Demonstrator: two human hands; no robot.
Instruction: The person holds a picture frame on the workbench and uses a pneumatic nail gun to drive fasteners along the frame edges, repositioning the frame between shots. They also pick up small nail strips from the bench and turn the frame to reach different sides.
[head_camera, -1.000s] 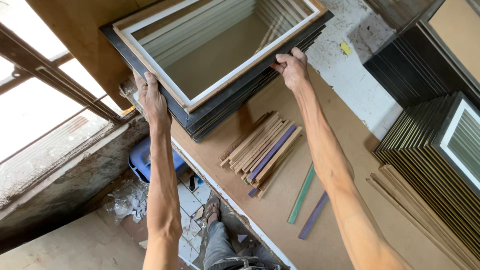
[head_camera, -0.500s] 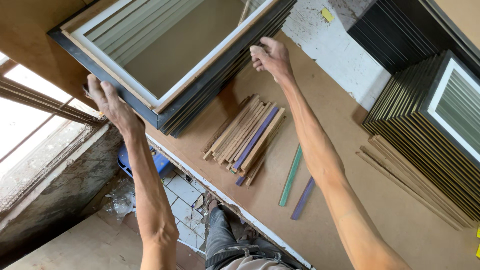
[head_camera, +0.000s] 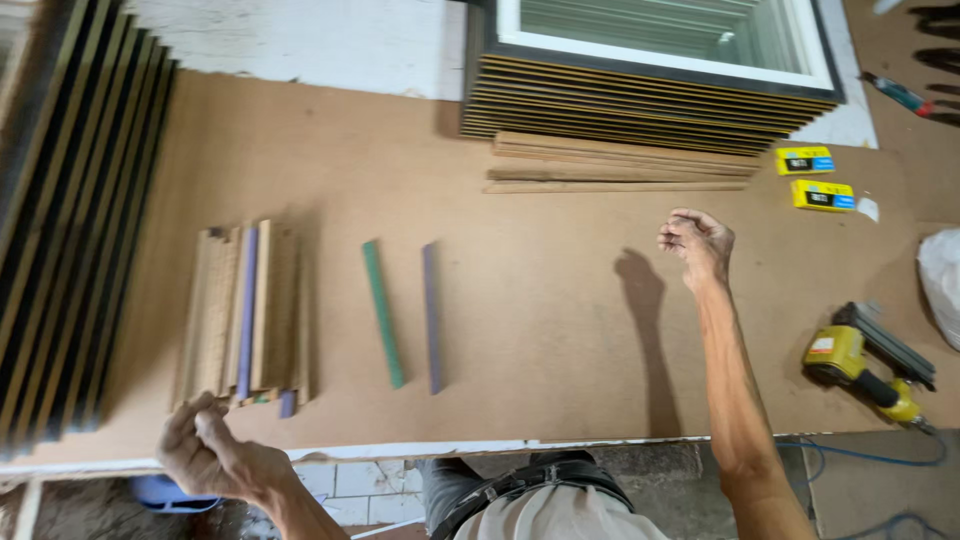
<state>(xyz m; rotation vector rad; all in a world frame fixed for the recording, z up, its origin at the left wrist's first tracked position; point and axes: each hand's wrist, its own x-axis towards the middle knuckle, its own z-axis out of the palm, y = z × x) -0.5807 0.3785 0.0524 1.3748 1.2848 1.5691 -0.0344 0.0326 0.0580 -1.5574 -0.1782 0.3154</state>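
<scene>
Both hands empty: left hand (head_camera: 215, 455) loosely curled at the workbench (head_camera: 560, 330) near edge, beside the bundle of wood strips (head_camera: 245, 315); right hand (head_camera: 697, 245) half-closed above mid-bench. Frames stacked along far and left edges; strips, green and purple sticks untouched.

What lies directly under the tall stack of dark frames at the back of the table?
Long thin wooden strips stick out from under the stack of dark frames, lying on the brown table. How far they reach underneath is covered.
</scene>
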